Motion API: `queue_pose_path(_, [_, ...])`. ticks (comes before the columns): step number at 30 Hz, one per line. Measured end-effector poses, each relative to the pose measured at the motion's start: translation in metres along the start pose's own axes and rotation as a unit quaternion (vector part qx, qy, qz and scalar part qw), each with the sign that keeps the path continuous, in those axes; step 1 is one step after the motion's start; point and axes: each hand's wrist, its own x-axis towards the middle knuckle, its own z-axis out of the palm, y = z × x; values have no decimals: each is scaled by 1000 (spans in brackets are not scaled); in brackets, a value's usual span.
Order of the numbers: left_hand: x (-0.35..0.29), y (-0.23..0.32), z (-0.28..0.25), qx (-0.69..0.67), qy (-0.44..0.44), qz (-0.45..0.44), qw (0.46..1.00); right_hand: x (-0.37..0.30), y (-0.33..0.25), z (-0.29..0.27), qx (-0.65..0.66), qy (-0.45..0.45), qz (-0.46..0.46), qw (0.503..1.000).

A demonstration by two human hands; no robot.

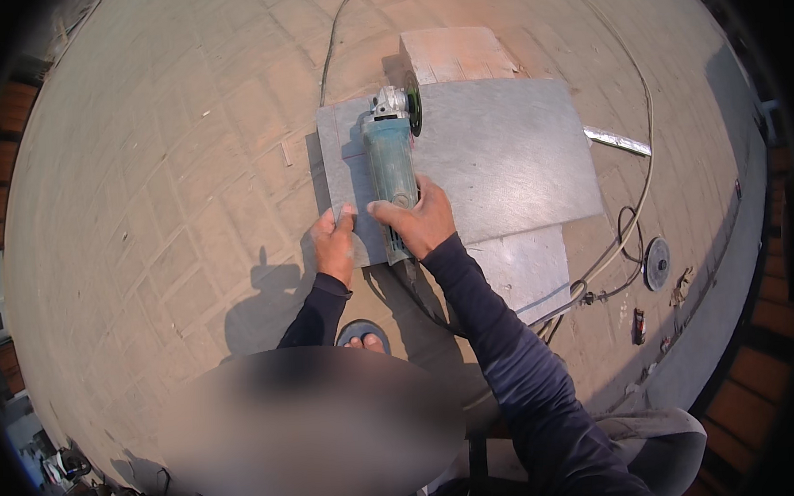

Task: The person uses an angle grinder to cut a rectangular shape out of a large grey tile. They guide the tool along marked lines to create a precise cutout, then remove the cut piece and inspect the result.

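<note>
My right hand (424, 218) is wrapped round the body of a teal angle grinder (388, 164), which lies lengthwise over a grey stone-look tile (508, 154). The grinder's thin cutting disc (414, 105) stands on edge at the far end, close to the tile's far side. Whether it touches the tile is hard to tell. At the near left corner, my left hand (333, 246) grips the edge of the tile's left part (344, 148), thumb on top. The grinder hides most of the line between the left part and the larger right part.
A pale block (455, 55) is under the tile's far side, and a whitish slab (526, 269) shows below its near side. Cables (650, 148) curve along the right. A silver metal bar (618, 141) and a spare round disc (656, 263) lie on the dusty brick paving (190, 168).
</note>
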Motion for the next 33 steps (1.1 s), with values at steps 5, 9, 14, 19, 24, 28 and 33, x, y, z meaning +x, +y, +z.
queue_pose_path(5, [3,-10,-8,-35,-18,29,999,4,-24,13,35,7,-12,999])
queue_pose_path(9, [-6,-1,-20,53,-45,5,998,14,-37,29,43,-19,-19,999])
queue_pose_path(14, [-16,36,-46,58,-120,-162,978,29,-40,68,29,-25,-14,999])
queue_pose_path(19, [-6,27,-70,5,-221,-137,966,39,-38,89,3,-13,-55,998])
queue_pose_path(24, [-9,39,-58,-15,-217,-154,964,46,-33,91,5,-12,-52,999])
queue_pose_path(28, [-8,40,-62,-15,-220,-165,961,45,-36,94,25,-35,-10,999])
queue_pose_path(33, [-8,41,-60,-39,-229,-161,959,47,-38,95,7,-31,-23,999])
